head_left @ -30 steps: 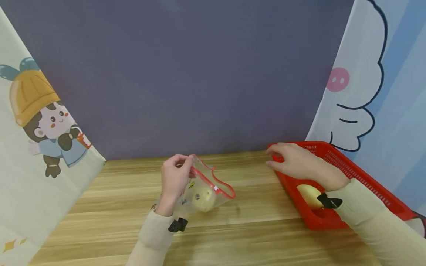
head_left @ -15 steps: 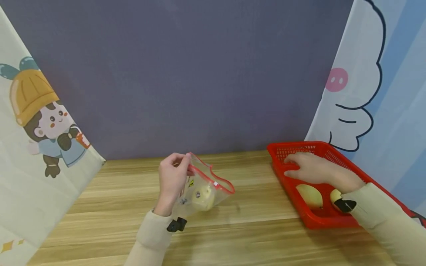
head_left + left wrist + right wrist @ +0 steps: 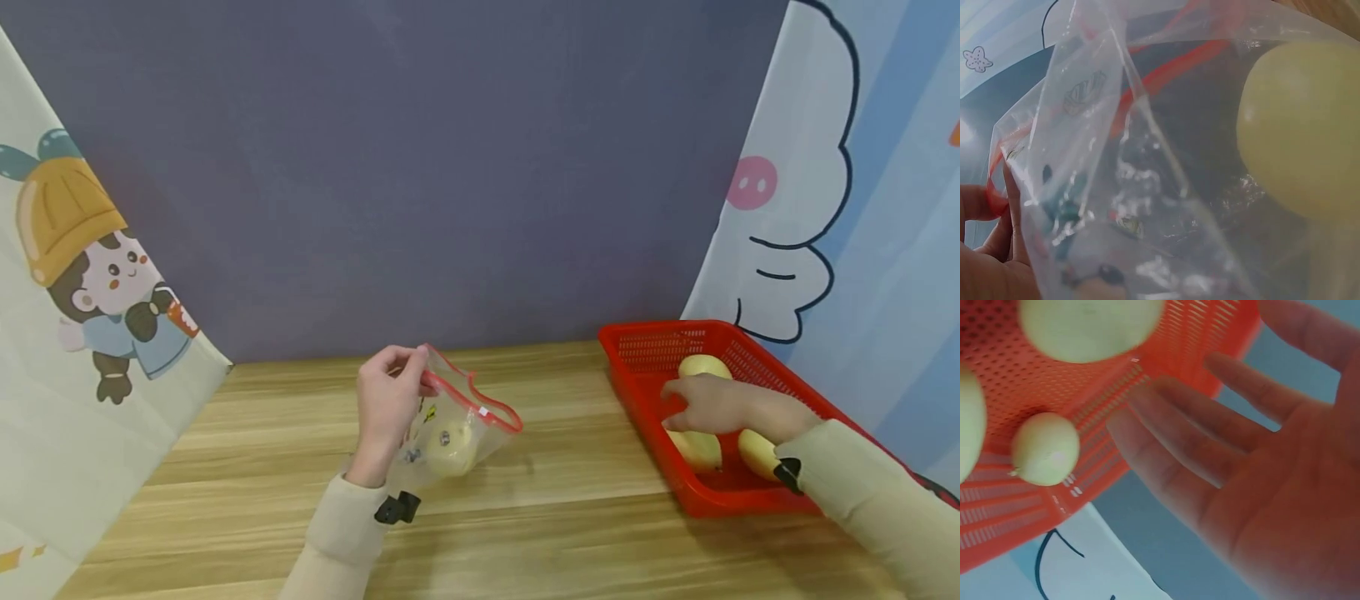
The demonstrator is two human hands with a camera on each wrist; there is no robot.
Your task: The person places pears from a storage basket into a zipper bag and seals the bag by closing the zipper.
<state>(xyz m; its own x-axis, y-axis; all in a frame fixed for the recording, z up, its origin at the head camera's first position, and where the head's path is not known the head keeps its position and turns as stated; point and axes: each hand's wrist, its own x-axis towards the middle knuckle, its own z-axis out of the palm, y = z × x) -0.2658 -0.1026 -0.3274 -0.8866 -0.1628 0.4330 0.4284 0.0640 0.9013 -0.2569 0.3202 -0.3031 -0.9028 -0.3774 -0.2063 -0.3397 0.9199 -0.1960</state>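
My left hand [image 3: 390,404] pinches the red-edged mouth of a clear slider zip bag [image 3: 491,422], whose opening gapes to the right. Inside the bag lies one round, pale yellow fruit, pear-like [image 3: 452,450]; it shows large through the plastic in the left wrist view [image 3: 1304,131]. Over the red plastic basket [image 3: 705,502] at the right reaches my right hand [image 3: 712,404], its fingers spread with nothing held in the right wrist view. Under and around it in the basket are several more yellow fruits, one behind the hand [image 3: 705,365] and one near the wrist [image 3: 757,454].
Both the bag and the basket stand on a wood-grain table [image 3: 555,533]. A dark grey panel [image 3: 420,167] rises behind, flanked by cartoon-printed sheets on the left [image 3: 45,400] and right [image 3: 795,167].
My right hand has moved from the basket's far left rim rightward and nearer, down among the fruits, uncovering the one behind it. The left hand still pinches the bag, nearly in place.
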